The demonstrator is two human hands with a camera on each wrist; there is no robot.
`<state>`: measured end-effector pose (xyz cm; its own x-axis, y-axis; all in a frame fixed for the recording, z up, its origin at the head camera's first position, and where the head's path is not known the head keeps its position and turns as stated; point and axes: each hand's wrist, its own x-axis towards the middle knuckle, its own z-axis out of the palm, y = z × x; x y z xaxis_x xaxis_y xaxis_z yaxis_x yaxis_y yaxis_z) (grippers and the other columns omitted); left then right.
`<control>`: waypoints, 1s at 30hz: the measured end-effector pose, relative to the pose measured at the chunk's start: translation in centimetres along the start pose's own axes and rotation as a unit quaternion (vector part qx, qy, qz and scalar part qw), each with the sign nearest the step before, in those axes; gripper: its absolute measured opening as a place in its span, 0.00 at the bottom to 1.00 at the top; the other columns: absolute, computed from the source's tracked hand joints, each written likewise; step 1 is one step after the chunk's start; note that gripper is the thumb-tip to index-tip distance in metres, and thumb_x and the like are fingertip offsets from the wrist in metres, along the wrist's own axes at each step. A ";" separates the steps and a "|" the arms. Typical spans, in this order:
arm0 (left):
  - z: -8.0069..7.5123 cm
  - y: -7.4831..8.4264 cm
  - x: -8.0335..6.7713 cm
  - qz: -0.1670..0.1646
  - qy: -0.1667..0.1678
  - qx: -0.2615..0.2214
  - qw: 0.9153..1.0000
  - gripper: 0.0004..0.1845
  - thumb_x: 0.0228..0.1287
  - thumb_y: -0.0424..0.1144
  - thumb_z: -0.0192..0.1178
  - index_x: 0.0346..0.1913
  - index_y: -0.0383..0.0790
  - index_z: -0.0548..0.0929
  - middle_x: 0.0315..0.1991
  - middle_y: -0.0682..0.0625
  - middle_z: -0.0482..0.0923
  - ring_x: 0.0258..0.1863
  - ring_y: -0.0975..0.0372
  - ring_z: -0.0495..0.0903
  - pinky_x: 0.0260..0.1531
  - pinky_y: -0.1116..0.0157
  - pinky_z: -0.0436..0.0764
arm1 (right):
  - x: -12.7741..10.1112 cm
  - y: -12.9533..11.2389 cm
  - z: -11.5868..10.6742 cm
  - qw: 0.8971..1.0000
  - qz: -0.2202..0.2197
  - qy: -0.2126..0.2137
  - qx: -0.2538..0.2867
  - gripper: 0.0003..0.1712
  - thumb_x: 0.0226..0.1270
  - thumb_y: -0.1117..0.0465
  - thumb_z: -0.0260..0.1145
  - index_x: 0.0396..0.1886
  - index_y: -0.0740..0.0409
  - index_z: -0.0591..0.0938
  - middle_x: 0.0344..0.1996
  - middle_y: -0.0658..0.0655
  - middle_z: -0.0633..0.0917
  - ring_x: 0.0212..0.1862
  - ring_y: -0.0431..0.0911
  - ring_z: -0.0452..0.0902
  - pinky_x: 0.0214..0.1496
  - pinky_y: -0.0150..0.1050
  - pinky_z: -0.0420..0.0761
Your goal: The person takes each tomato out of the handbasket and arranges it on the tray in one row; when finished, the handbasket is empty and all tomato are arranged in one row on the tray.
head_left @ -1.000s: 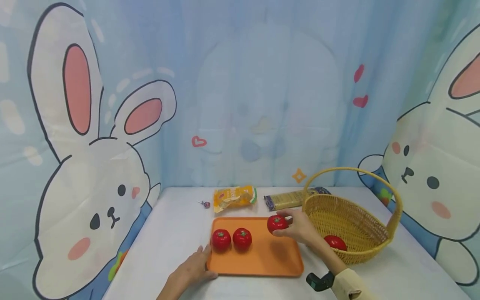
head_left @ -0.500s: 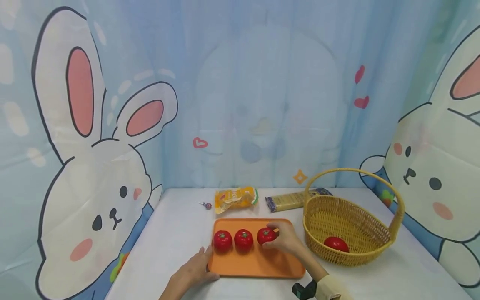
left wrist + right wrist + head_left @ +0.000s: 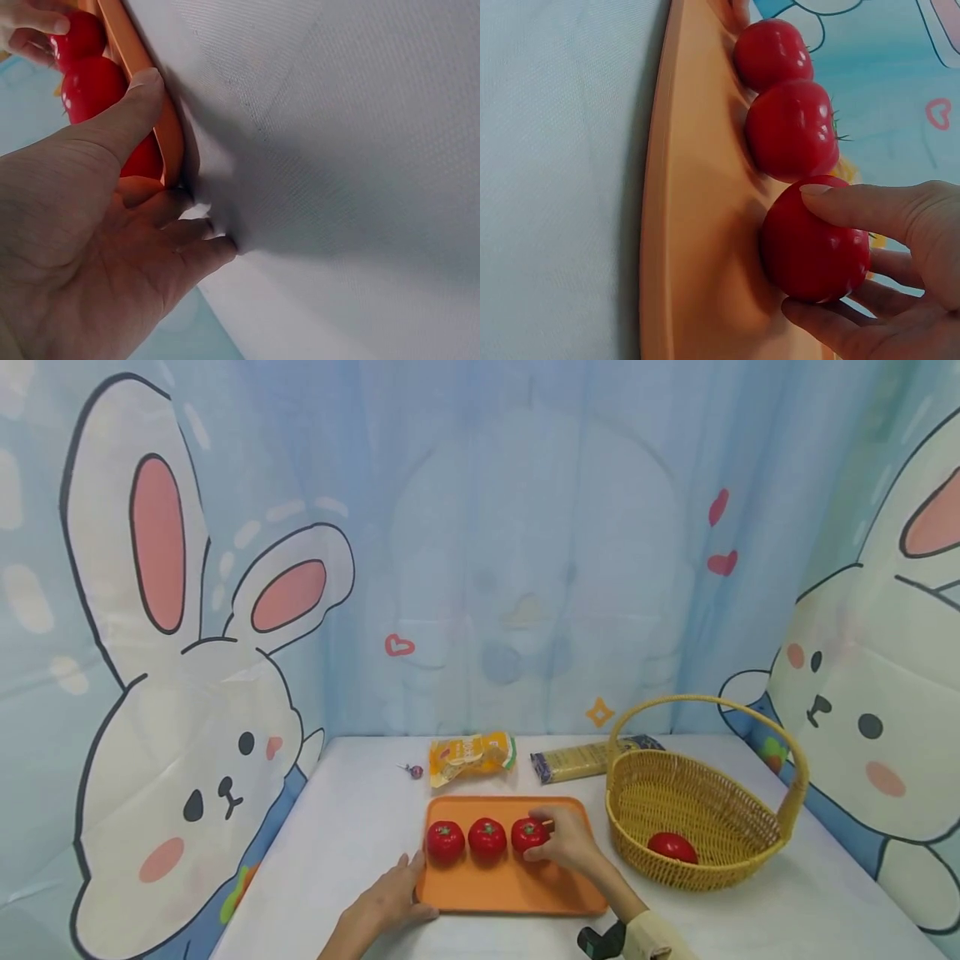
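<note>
On the orange tray (image 3: 510, 893) three red tomatoes stand in a row: the left tomato (image 3: 446, 842), the middle tomato (image 3: 487, 840) and the right tomato (image 3: 810, 247). My right hand (image 3: 567, 841) holds the right one, thumb on one side and fingers on the other, low over or on the tray; the right wrist view shows it close beside the middle tomato. My left hand (image 3: 384, 896) grips the tray's near left corner, its thumb (image 3: 142, 97) against the near rim and its fingers around the left side.
A yellow wicker basket (image 3: 675, 785) with a tall handle stands right of the tray, a red tomato-like item (image 3: 672, 847) inside. Behind the tray lie an orange snack bag (image 3: 472, 757), a long yellow packet (image 3: 573, 762) and a small lollipop (image 3: 415, 772). A curtain hangs behind.
My right hand has moved left and down with its tomato, from the tray's right part to beside the middle tomato. My left hand has stayed at the tray corner.
</note>
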<state>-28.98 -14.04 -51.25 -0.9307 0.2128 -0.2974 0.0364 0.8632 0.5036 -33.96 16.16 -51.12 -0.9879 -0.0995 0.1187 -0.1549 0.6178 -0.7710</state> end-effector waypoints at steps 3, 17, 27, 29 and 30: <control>0.2 -0.1 0.1 -0.005 -0.002 -0.002 1.000 0.47 0.55 0.47 0.76 0.75 0.34 0.66 0.72 0.29 0.64 0.72 0.36 0.61 0.67 0.34 0.62 | 0.0 0.1 0.2 1.000 0.007 -0.003 0.015 0.39 0.37 0.71 0.86 0.56 0.70 0.83 0.49 0.61 0.86 0.50 0.57 0.84 0.56 0.54 0.83; 0.3 0.0 0.2 -0.013 0.000 0.002 1.000 0.47 0.55 0.46 0.77 0.74 0.34 0.67 0.72 0.28 0.64 0.72 0.36 0.62 0.67 0.34 0.63 | 0.2 1.5 0.6 0.997 0.008 -0.011 0.071 0.41 0.41 0.71 0.85 0.60 0.69 0.80 0.54 0.63 0.84 0.54 0.59 0.82 0.58 0.56 0.82; 0.6 -0.2 0.2 -0.018 -0.003 -0.009 1.000 0.46 0.55 0.46 0.76 0.74 0.34 0.67 0.71 0.28 0.64 0.72 0.36 0.62 0.67 0.34 0.63 | -1.1 -0.3 -4.1 0.999 0.000 -0.048 0.015 0.46 0.47 0.60 0.85 0.67 0.63 0.75 0.62 0.67 0.80 0.65 0.66 0.73 0.62 0.61 0.78; 0.6 -0.1 0.2 -0.014 -0.001 -0.009 1.000 0.47 0.55 0.46 0.76 0.74 0.34 0.67 0.72 0.28 0.64 0.72 0.36 0.62 0.67 0.34 0.63 | -1.4 -0.9 -6.7 0.996 -0.030 -0.082 -0.001 0.40 0.52 0.58 0.83 0.64 0.63 0.77 0.58 0.66 0.82 0.62 0.64 0.77 0.59 0.59 0.81; 0.6 -0.1 0.2 -0.014 -0.001 -0.009 1.000 0.47 0.55 0.47 0.76 0.74 0.35 0.67 0.72 0.28 0.64 0.72 0.36 0.62 0.67 0.34 0.63 | -1.4 -1.1 -8.2 0.994 -0.047 -0.101 -0.010 0.36 0.55 0.56 0.81 0.62 0.63 0.79 0.55 0.64 0.84 0.59 0.62 0.79 0.57 0.57 0.82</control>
<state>-28.95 -13.83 -51.80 -0.9303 0.1902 -0.3137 0.0039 0.8601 0.5100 -32.40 22.00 -45.37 -0.9486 -0.3110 0.0593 -0.2483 0.6143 -0.7490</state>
